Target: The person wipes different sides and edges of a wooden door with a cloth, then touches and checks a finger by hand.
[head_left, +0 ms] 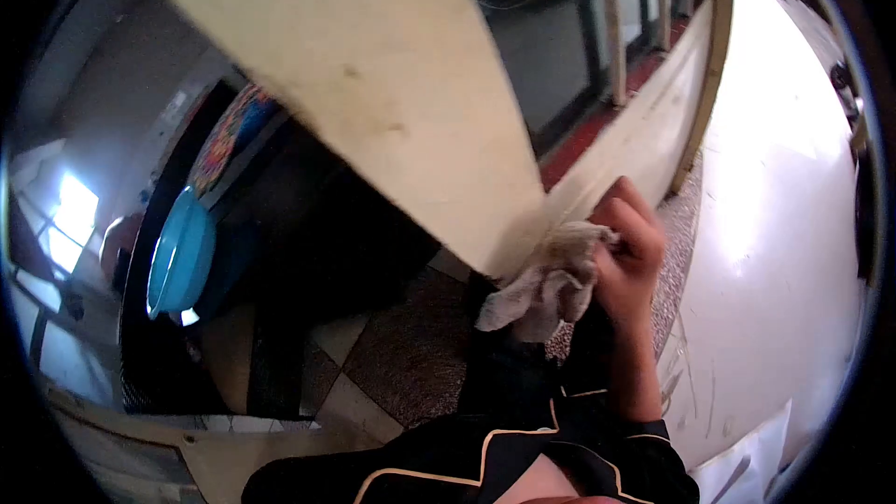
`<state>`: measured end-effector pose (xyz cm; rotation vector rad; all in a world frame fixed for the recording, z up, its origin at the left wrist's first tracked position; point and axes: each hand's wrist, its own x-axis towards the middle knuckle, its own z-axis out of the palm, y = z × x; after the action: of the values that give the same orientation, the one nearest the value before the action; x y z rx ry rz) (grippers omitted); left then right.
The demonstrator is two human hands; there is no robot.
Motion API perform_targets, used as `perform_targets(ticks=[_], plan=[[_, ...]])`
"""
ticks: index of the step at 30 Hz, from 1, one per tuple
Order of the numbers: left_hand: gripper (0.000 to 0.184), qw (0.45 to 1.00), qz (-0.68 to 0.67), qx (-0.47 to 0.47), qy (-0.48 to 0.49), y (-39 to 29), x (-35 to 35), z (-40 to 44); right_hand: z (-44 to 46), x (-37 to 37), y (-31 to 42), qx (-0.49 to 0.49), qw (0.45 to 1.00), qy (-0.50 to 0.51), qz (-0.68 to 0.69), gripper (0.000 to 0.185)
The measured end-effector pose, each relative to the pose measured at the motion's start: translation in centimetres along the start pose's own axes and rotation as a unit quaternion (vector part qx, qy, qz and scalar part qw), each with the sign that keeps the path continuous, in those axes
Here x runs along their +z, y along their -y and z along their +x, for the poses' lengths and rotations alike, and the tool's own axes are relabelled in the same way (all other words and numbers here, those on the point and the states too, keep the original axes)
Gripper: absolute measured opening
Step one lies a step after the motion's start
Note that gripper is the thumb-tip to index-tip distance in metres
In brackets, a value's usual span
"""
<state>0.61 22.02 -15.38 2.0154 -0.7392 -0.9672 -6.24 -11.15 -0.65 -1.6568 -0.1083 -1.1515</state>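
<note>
My right hand [633, 247] is closed around a crumpled, greyish-white cloth [546, 289]. Loose folds of the cloth hang down to the left of my fingers. Hand and cloth are at the lower part of a cream wall [401, 103], close to the corner below a window; the cloth appears to touch the surface there. Smudges and dark marks show on the cream face. My left hand is out of the picture.
A barred window [551, 37] with a red sill [583, 145] is above my hand. On the right stands a large glossy white panel [765, 196]. A blue basin [182, 257] rests on a dark surface at left. Checkered tiles [359, 401] cover the floor.
</note>
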Motion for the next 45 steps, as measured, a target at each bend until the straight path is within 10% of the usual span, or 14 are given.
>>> perform_targets(ticks=[4,8,10,13,15,21,32,37,41,45], plan=[[0.021,0.905,0.048,-0.255,0.337,9.8,0.1,-4.9,2.4,0.9,1.8,0.001,0.999,-0.018,-0.046,0.019],[0.020,0.829,0.118,-0.339,0.429,7.0,-4.5,-4.1,5.2,3.0,2.1,-0.033,0.999,-0.020,-0.033,0.035],[0.022,0.869,0.170,-0.356,0.300,-3.7,-9.4,-1.9,6.8,4.7,2.5,-0.082,0.993,-0.081,0.011,0.052],[0.017,0.890,0.456,-0.010,-0.020,-17.5,-12.9,-0.7,8.3,4.9,3.1,-0.114,0.992,-0.058,-0.018,0.064],[0.027,0.904,0.239,0.187,-0.302,-21.9,-12.5,0.2,9.1,5.1,4.1,-0.118,0.991,-0.054,-0.031,0.065],[0.049,0.774,0.034,0.544,-0.322,-30.7,-10.7,1.8,11.7,6.3,6.0,-0.155,0.984,-0.089,0.026,0.046],[0.087,0.836,0.098,0.388,-0.375,-34.4,-9.6,-0.9,10.5,7.6,6.6,-0.248,0.956,-0.114,-0.105,0.014],[0.037,0.776,0.092,0.374,-0.500,-34.7,-8.6,-0.2,13.6,7.2,8.2,-0.327,0.917,-0.169,-0.154,0.015],[0.048,0.668,0.263,0.385,-0.581,-33.7,-7.8,0.5,11.5,7.3,5.9,-0.307,0.922,-0.169,-0.164,0.016],[0.043,0.671,0.228,0.406,-0.577,-32.5,-7.2,0.8,11.3,6.9,6.5,-0.262,0.933,-0.137,-0.207,0.022]])
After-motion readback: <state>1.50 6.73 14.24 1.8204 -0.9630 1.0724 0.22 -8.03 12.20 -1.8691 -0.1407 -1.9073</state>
